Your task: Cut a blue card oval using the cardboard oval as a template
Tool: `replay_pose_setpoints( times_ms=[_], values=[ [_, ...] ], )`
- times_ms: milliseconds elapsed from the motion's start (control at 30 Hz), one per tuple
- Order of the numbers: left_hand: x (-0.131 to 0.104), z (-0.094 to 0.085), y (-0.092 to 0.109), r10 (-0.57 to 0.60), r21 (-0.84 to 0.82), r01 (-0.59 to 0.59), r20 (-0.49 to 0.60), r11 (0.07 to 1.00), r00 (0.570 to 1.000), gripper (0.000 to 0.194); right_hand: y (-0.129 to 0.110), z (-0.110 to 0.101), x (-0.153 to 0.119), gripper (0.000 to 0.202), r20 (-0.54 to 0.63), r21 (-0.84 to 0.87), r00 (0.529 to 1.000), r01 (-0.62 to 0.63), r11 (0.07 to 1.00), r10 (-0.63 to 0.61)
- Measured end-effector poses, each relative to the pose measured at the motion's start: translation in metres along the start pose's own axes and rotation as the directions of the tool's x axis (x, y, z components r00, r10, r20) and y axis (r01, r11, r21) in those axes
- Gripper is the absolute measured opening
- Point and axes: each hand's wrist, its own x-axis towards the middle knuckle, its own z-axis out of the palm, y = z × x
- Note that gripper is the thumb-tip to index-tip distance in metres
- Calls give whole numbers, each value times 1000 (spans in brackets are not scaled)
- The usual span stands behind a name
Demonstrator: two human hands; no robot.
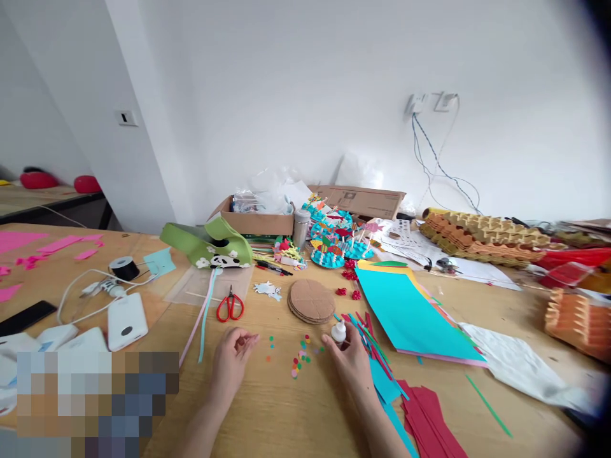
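A small, upright white plastic bottle [338, 333] is pinched in the right hand [352, 357], just right of scattered round multicoloured paper dots [295, 361] (the left hand's [231, 356] grip, loosely curled, cannot be judged).

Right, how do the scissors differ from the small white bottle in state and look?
The scissors lie untouched on the table; the small white bottle is in the right hand.
The scissors have red loop handles and dark blades; what shows of the small white bottle is white.
Both are near the hands.
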Motion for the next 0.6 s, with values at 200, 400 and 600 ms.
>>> replay_pose_setpoints(
  times_ms=[200,400,600],
  values=[
    [11,8,20,47,233,-64,80,970,996,19,-5,-5,-10,44,-436,104,880,254,962,-186],
    [75,16,32,20,483,-5,-26,876,999,7,-8,-9,-8,37,-472,80,850,304,949,-232],
    [124,11,23,49,563,6,-82,826,995,19,-5,-10,-6,32,-425,48,861,330,943,-280]
  ],
)
